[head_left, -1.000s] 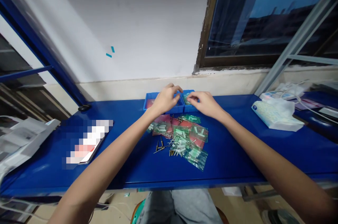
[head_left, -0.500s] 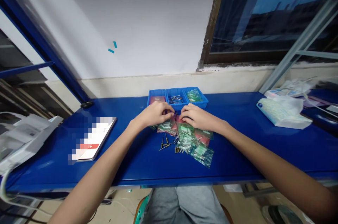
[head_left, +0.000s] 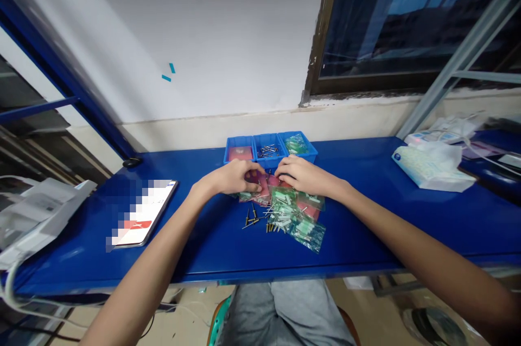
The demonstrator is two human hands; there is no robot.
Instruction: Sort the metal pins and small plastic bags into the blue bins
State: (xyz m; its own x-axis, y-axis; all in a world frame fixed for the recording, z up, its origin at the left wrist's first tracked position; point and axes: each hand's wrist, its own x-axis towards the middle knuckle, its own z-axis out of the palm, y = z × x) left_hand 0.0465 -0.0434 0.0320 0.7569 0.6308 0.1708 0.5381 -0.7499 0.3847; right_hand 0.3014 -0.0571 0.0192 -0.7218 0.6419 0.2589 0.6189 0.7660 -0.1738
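Note:
Over the far left part of a pile of small bags, my left hand point(head_left: 237, 176) has its thumb and fingers apart, with a pink bag point(head_left: 263, 189) beneath them. My right hand point(head_left: 302, 175) bends over the far right part of the pile, its fingers curled down. What its fingertips hold, if anything, is too small to make out. Nearer me lie green-tinted clear bags point(head_left: 284, 202) with pale strips in them. Loose rivet-like metal pins point(head_left: 253, 218) are scattered at the pile's left front.
Behind the hands stands a blue three-part bin point(head_left: 266, 162), holding a pink bag, metal pins and a green bag. A phone-like tablet point(head_left: 148, 215) lies at left, a tissue pack point(head_left: 433, 169) at right. A white device point(head_left: 44, 215) with cables sits at the far left.
My left thumb and fingers have spread wider over the pink bag. The right hand's fingers have shifted slightly at the pile. The whole view has moved a little.

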